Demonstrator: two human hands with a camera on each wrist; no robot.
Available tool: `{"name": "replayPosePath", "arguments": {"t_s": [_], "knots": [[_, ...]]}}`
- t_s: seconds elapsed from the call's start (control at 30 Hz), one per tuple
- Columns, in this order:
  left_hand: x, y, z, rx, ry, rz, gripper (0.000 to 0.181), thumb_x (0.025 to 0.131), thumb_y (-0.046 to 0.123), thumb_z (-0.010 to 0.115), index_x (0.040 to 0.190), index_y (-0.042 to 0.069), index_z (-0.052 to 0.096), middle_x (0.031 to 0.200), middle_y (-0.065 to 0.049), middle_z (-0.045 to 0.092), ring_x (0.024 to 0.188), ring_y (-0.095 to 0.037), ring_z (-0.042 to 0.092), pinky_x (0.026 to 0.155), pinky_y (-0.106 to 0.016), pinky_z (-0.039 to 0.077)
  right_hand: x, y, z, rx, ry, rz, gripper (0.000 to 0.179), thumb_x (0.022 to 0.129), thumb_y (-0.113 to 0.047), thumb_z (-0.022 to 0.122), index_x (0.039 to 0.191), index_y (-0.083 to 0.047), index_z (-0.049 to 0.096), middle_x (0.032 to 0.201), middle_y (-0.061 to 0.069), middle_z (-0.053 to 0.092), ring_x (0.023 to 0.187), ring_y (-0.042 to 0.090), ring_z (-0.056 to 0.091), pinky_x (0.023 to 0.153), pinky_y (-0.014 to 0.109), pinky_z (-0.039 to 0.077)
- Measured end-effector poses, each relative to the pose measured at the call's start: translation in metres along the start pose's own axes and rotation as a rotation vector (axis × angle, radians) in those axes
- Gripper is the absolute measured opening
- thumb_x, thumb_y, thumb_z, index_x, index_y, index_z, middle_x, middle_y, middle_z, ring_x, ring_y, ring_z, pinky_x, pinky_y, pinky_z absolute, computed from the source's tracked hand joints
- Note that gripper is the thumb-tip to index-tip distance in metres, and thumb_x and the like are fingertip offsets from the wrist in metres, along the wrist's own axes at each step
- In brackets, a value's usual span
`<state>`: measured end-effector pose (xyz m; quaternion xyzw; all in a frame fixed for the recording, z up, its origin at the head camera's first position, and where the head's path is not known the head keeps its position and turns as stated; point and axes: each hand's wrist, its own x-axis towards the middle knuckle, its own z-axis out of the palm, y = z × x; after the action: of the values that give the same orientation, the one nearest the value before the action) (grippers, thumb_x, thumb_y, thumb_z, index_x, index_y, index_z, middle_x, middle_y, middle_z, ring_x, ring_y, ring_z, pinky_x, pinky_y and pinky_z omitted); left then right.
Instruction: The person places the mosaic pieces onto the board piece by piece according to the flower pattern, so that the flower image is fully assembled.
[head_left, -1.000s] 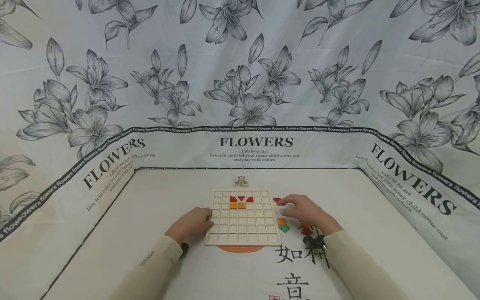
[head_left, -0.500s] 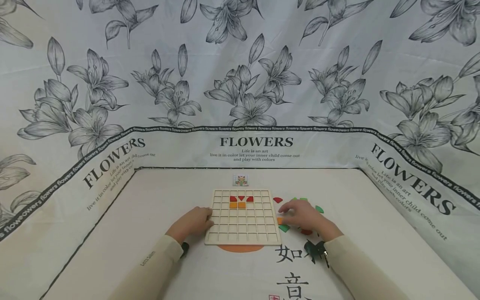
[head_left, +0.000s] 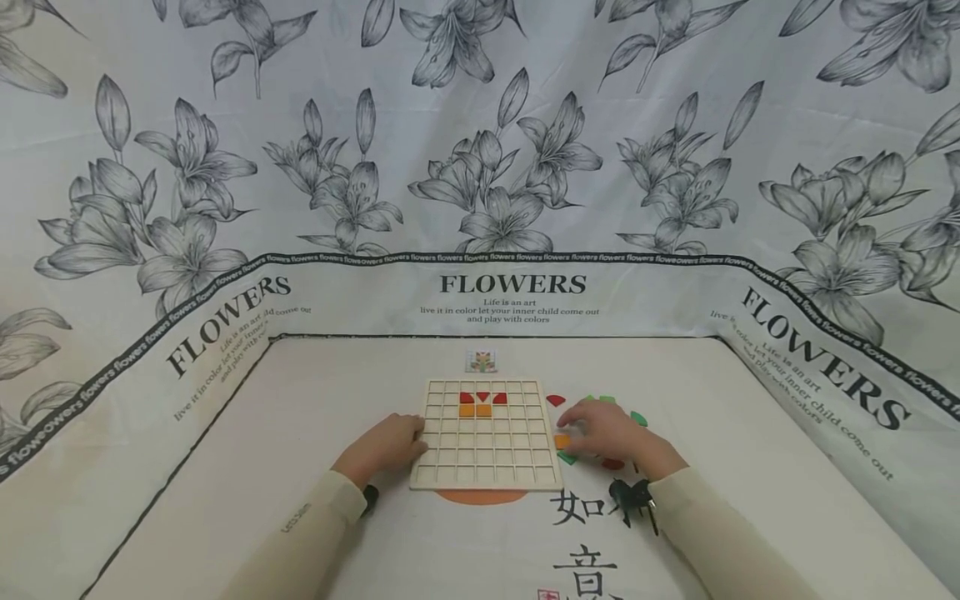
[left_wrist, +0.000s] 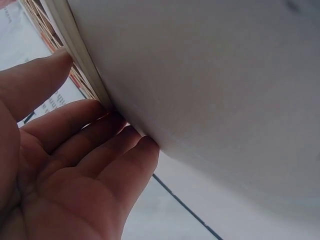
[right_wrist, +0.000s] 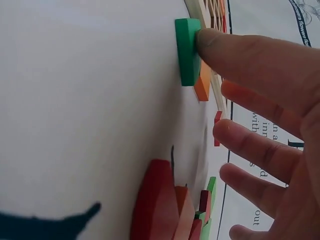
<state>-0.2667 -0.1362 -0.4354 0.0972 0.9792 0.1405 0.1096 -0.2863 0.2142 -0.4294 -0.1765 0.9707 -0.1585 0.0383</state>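
Observation:
My left hand (head_left: 388,446) rests against the left side of a wooden grid board (head_left: 495,472). In the left wrist view, its thumb and fingertips touch the board's edge without wrapping round it. On the board sit several red tiles (head_left: 466,398) with two orange squares (head_left: 467,411) below them. To the right of the board, my right hand (head_left: 609,433) is low over loose tiles. Its thumb and forefinger are near an orange square tile (head_left: 562,442), partly behind a green tile (right_wrist: 188,52) in the right wrist view; the thumb tip overlaps the green one there, and contact is unclear.
A small pattern card (head_left: 481,361) lies behind the board. A red tile (head_left: 555,401) lies right of the board, with green tiles (head_left: 638,419) and more red tiles (head_left: 613,464) around my right hand. Printed cloth walls (head_left: 510,296) enclose the table.
My right hand has moved from the red tile at the back towards the front, down to the orange tile. The left hand and board have stayed in place.

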Motion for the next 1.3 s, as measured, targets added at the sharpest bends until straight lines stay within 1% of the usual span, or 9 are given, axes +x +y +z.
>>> {"name": "replayPosePath", "arguments": {"t_s": [0.13, 0.23, 0.47, 0.7, 0.87, 0.97, 1.1, 1.17, 1.3], "knots": [[0.0, 0.0, 0.0, 0.001, -0.001, -0.006, 0.018, 0.095, 0.025, 0.06, 0.083, 0.014, 0.055, 0.077, -0.001, 0.051, 0.076, -0.017, 0.049, 0.068, -0.032, 0.039, 0.003, 0.0, 0.003, -0.046, 0.008, -0.041, 0.03, 0.077, -0.035, 0.078, 0.104, -0.023, 0.073, 0.111, -0.002, 0.066, 0.101, 0.018, 0.058, 0.088, 0.042, 0.05], [0.0, -0.001, 0.001, -0.008, -0.002, 0.007, 0.018, 0.095, 0.025, 0.06, 0.083, 0.013, 0.054, 0.076, -0.001, 0.049, 0.075, -0.017, 0.048, 0.066, -0.032, 0.039, 0.005, 0.0, 0.006, -0.084, 0.003, -0.06, 0.034, 0.079, -0.04, 0.077, 0.107, -0.022, 0.072, 0.115, -0.001, 0.066, 0.105, 0.02, 0.059, 0.09, 0.043, 0.05], [0.001, -0.001, 0.001, -0.01, 0.001, 0.013, 0.017, 0.095, 0.025, 0.06, 0.085, 0.013, 0.055, 0.079, -0.001, 0.051, 0.077, -0.017, 0.049, 0.068, -0.033, 0.039, 0.008, -0.001, 0.003, -0.046, -0.064, 0.041, 0.046, 0.074, -0.034, 0.081, 0.117, -0.023, 0.067, 0.128, 0.005, 0.059, 0.105, 0.021, 0.054, 0.093, 0.045, 0.05], [0.001, -0.001, 0.0, -0.009, -0.007, -0.007, 0.015, 0.095, 0.026, 0.06, 0.088, 0.014, 0.056, 0.08, -0.002, 0.052, 0.079, -0.018, 0.049, 0.069, -0.033, 0.04, 0.01, -0.007, 0.001, -0.065, -0.067, 0.043, 0.044, 0.081, -0.042, 0.075, 0.119, -0.023, 0.066, 0.132, 0.008, 0.057, 0.108, 0.025, 0.054, 0.092, 0.047, 0.05], [0.002, -0.001, 0.001, -0.022, -0.003, 0.008, 0.017, 0.095, 0.025, 0.061, 0.085, 0.013, 0.055, 0.076, -0.002, 0.05, 0.076, -0.017, 0.049, 0.066, -0.032, 0.039, 0.01, -0.009, -0.002, -0.016, -0.125, 0.116, 0.05, 0.077, -0.032, 0.079, 0.124, -0.025, 0.063, 0.138, 0.009, 0.052, 0.103, 0.024, 0.051, 0.081, 0.04, 0.051], [0.003, -0.002, 0.001, -0.013, 0.01, 0.027, 0.019, 0.095, 0.025, 0.061, 0.082, 0.013, 0.053, 0.074, -0.001, 0.048, 0.075, -0.017, 0.048, 0.066, -0.031, 0.038, 0.01, -0.009, -0.006, 0.001, -0.146, 0.128, 0.055, 0.073, -0.025, 0.082, 0.124, -0.026, 0.063, 0.14, 0.008, 0.051, 0.104, 0.024, 0.05, 0.08, 0.04, 0.051], [0.004, -0.004, 0.002, -0.023, 0.011, 0.024, 0.021, 0.095, 0.025, 0.061, 0.081, 0.013, 0.053, 0.073, -0.001, 0.047, 0.075, -0.017, 0.048, 0.065, -0.032, 0.038, 0.01, -0.01, -0.007, 0.025, -0.153, 0.09, 0.051, 0.072, -0.023, 0.082, 0.12, -0.025, 0.066, 0.135, 0.004, 0.055, 0.107, 0.023, 0.051, 0.089, 0.044, 0.05], [0.004, -0.004, 0.002, -0.031, 0.01, 0.021, 0.021, 0.095, 0.025, 0.061, 0.08, 0.012, 0.052, 0.072, -0.001, 0.046, 0.074, -0.017, 0.048, 0.064, -0.032, 0.037, 0.01, -0.01, -0.006, 0.045, -0.146, 0.072, 0.046, 0.073, -0.022, 0.081, 0.117, -0.023, 0.067, 0.128, 0.001, 0.06, 0.104, 0.021, 0.052, 0.088, 0.043, 0.051], [0.005, -0.005, 0.003, -0.032, 0.015, 0.028, 0.021, 0.094, 0.025, 0.061, 0.08, 0.012, 0.052, 0.072, -0.001, 0.045, 0.073, -0.017, 0.047, 0.064, -0.031, 0.037, 0.011, -0.01, -0.002, 0.041, -0.122, 0.081, 0.035, 0.075, -0.02, 0.081, 0.108, -0.022, 0.07, 0.113, -0.003, 0.065, 0.094, 0.018, 0.054, 0.08, 0.036, 0.053]]}}
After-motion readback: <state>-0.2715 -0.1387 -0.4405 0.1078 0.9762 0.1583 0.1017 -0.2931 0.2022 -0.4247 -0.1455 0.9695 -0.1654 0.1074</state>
